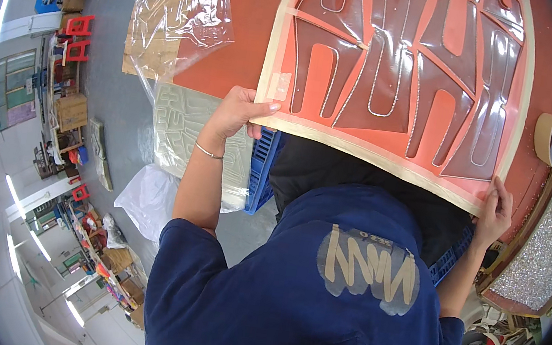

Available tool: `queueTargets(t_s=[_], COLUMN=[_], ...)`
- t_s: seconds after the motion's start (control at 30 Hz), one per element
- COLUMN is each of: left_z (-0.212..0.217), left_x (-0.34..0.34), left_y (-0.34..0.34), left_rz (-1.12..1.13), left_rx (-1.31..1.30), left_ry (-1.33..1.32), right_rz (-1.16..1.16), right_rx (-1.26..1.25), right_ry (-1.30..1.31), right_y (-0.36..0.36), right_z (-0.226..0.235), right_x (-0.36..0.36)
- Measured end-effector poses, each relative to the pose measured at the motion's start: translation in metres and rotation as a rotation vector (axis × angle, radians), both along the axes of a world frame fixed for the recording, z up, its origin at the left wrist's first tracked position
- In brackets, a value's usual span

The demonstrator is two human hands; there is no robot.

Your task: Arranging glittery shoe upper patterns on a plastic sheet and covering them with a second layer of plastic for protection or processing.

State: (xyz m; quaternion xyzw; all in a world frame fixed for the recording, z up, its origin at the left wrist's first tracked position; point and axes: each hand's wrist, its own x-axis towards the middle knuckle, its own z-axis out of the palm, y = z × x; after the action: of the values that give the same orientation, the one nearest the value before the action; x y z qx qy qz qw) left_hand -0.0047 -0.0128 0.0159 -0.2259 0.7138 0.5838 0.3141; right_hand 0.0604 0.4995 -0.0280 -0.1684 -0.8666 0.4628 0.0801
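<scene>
Both my hands hold a large flat sheet [378, 68] with a cream tape border. Clear film covers its red and dark maroon cut-out shapes, and fine beaded-looking lines run around many of them. At the near left corner my left hand [237, 114] is closed, thumb on top and fingers beneath the edge. My right hand [495, 210] pinches the near right corner. The sheet's near edge is over my lap, while the rest extends over the reddish table [226, 70]; whether it rests on the surface I cannot tell.
A roll of cream tape [550, 141] stands right of the sheet, near a glittery silver strip [544, 233]. Crinkled clear plastic [182, 9] lies at the left. Below it are a pale patterned panel [200, 142], a blue crate [264, 171] and a white plastic bag [148, 202].
</scene>
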Motion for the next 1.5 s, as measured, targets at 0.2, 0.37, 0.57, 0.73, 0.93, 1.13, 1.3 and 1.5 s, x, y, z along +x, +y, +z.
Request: queueTargets(t_s=[0.2, 0.37, 0.57, 0.73, 0.93, 1.13, 1.3, 1.5], left_z=[0.001, 0.005, 0.002, 0.003, -0.001, 0.001, -0.001, 0.0], left_x=[-0.003, -0.006, -0.006, -0.006, -0.001, -0.004, 0.002, 0.003], left_y=[-0.002, 0.0, 0.001, 0.001, -0.003, 0.0, -0.003, -0.003], left_rz=[-0.038, -0.061, -0.032, -0.044, -0.054, -0.055, -0.007, -0.005], left_rx=[-0.001, -0.018, -0.028, -0.029, -0.044, -0.007, 0.037, -0.007], left_ry=[-0.027, -0.053, -0.056, -0.048, -0.021, -0.018, 0.0, -0.002], right_rz=[0.036, -0.005, 0.016, 0.185, 0.477, 1.1, 1.227, 1.292], right_rx=[0.082, 0.065, 0.121, 0.645, 0.648, 0.338, 0.622, 0.57], right_ry=[0.073, 0.002, 0.001, -0.166, 0.265, 0.458, 0.549, 0.517], right_y=[-0.001, 0.002, 0.004, -0.017, -0.094, -0.243, -0.262, -0.264], right_z=[-0.002, -0.001, 0.0, 0.026, 0.05, 0.04, 0.03, 0.034], right_x=[-0.001, 0.001, 0.002, -0.005, -0.027, -0.053, -0.058, -0.06])
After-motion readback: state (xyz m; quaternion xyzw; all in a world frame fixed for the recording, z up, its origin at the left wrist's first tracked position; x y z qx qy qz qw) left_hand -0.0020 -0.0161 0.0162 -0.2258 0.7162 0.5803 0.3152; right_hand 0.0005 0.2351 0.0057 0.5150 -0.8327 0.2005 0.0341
